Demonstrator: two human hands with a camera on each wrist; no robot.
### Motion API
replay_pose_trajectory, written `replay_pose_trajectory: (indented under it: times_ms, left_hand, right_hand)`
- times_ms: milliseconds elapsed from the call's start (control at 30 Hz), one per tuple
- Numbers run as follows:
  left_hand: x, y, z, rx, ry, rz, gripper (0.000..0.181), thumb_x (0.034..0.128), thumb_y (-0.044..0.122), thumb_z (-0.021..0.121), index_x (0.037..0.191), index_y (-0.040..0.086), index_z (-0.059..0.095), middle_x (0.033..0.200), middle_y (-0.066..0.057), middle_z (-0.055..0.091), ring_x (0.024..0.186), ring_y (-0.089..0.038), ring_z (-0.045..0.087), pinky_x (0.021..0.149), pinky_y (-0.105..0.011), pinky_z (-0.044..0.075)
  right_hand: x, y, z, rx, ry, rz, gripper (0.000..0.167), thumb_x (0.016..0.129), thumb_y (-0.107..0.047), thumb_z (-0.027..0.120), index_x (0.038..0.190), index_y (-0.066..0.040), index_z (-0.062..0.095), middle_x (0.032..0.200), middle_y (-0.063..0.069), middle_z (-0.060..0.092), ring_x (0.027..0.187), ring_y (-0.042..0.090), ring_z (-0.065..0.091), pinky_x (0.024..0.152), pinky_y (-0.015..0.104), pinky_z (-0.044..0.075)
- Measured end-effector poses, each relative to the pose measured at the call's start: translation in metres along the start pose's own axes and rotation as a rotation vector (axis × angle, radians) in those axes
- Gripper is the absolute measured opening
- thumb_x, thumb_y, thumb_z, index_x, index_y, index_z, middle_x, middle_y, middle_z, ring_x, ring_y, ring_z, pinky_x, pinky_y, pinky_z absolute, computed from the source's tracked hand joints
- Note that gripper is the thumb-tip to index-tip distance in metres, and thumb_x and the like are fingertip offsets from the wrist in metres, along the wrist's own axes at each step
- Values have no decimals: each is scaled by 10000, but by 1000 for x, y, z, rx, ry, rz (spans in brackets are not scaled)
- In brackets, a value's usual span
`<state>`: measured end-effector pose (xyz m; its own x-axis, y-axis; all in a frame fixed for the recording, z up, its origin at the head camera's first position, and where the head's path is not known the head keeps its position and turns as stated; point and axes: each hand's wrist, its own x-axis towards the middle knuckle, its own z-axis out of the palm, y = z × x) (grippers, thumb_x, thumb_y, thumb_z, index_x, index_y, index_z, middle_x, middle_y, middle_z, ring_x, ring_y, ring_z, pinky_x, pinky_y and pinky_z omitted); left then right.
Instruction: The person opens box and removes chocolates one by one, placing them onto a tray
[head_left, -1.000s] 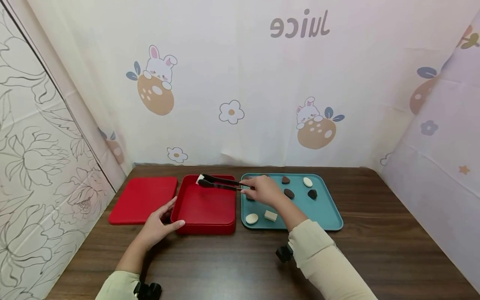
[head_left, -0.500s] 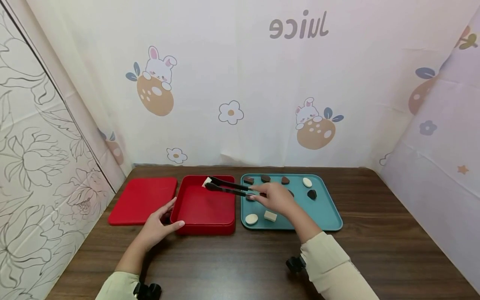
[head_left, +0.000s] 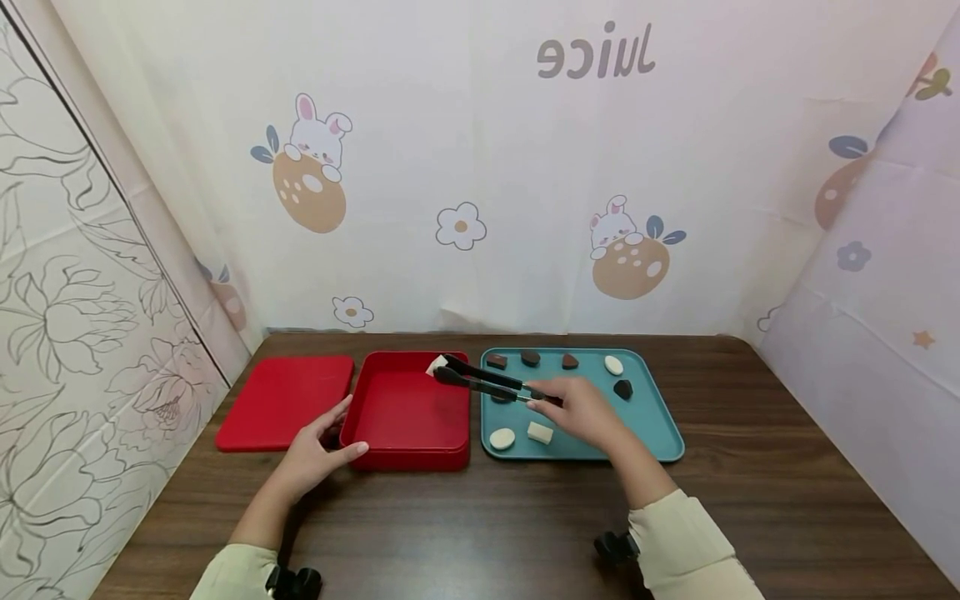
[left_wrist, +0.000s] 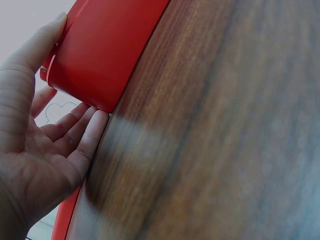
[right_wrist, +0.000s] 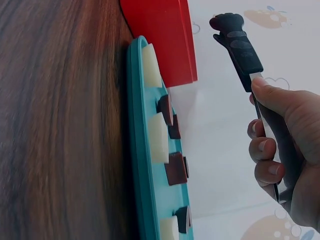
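My right hand grips black kitchen tongs by the handles, thumb on one arm and fingers curled round the other. At the tongs' tips sits a white piece resembling white chocolate, over the far right part of the red box. The right wrist view shows the tongs raised above the box, the piece mostly hidden by the tips. My left hand holds the box's near left corner, thumb at the front rim and fingers against the left side. No pieces show on the box's visible floor.
A blue-green tray stands right of the box, with several dark and white chocolate-like pieces, including a white oval and a white block. Left of the box lies a flat red lid. A patterned curtain hangs behind the table.
My right hand and the tongs have moved right, carrying the white piece from the box's far left towards its far right. My left hand and the box have stayed put.
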<state>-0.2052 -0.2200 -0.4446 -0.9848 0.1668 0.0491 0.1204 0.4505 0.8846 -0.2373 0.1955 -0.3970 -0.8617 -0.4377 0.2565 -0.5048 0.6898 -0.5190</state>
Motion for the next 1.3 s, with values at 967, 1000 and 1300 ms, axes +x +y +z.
replay_pose_trajectory:
  times_ms: [967,1000,1300]
  left_hand:
    - [8,-27,1,0,11,23,824,842,262,783,1527,143,341,1396,-166,504,1200,-317,504,903,-409,476]
    - [8,-27,1,-5,9,24,824,841,265,783,1527,147,342,1397,-165,504,1199,-318,505,904,-411,476]
    - [7,-24,2,-2,5,12,824,847,269,777,1531,149,333,1412,-167,488,1212,-323,492,919,-430,469]
  right_hand:
    - [-52,29,-23,53,88,27,357,910,-165,696,1239,-29,670,641,-101,525,541,47,404,487,247,384]
    - [-54,30,-24,53,87,29,358,912,-166,694,1241,-27,668,638,-104,512,544,47,399,488,246,382]
    - [-71,38,-40,8,121,51,357,905,-201,707,1236,-68,682,585,-124,431,544,58,361,471,236,355]
